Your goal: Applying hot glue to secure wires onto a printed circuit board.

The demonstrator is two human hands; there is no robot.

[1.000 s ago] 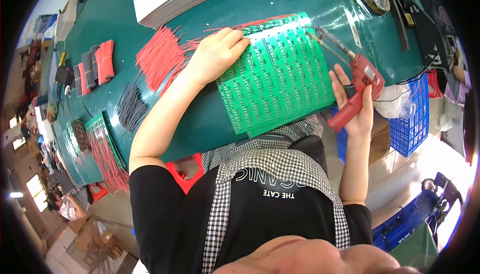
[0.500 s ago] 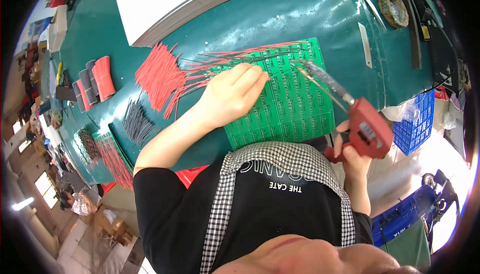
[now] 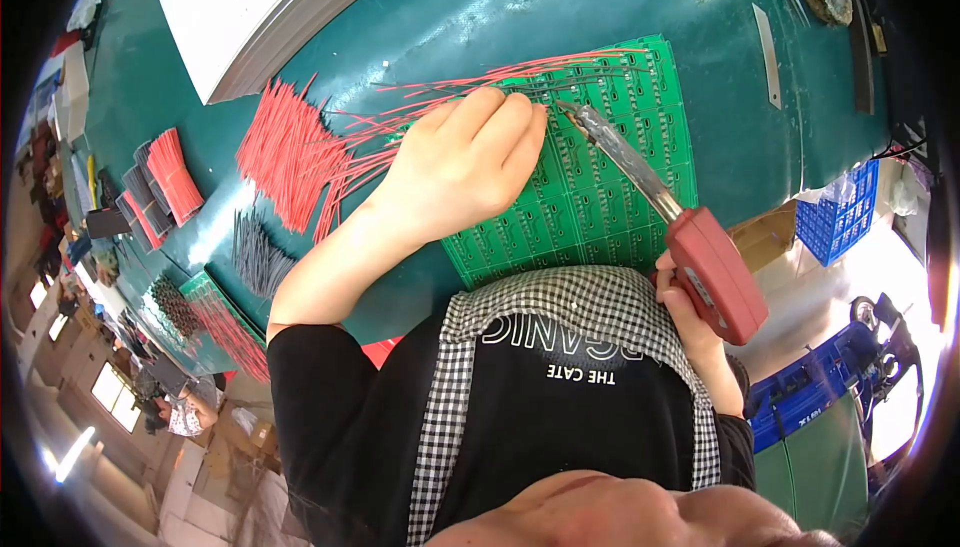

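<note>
A green circuit board panel (image 3: 610, 177) lies on the table before me, marked with rows of small identical boards. My left hand (image 3: 465, 162) rests over its upper left part, fingers closed in a pinch; what is between the fingertips is hidden. Thin red and black wires (image 3: 560, 68) run from the left across the panel's far edge. My right hand (image 3: 688, 319) is wrapped round the handle of a red soldering gun (image 3: 718, 272). Its long metal barrel slants over the panel, and the tip is close to my left fingertips.
Left of the panel lie a heap of red wires (image 3: 288, 157), a pile of black wires (image 3: 258, 255) and bundled wires (image 3: 175, 177). A second wired board (image 3: 215, 302) is at the lower left. A white box (image 3: 235, 7) stands behind; a metal strip (image 3: 767, 55) lies right.
The soldering gun has turned, and its tip has moved left, nearer my left fingertips. My left hand stays pinched over the panel. The whole view has shifted slightly.
</note>
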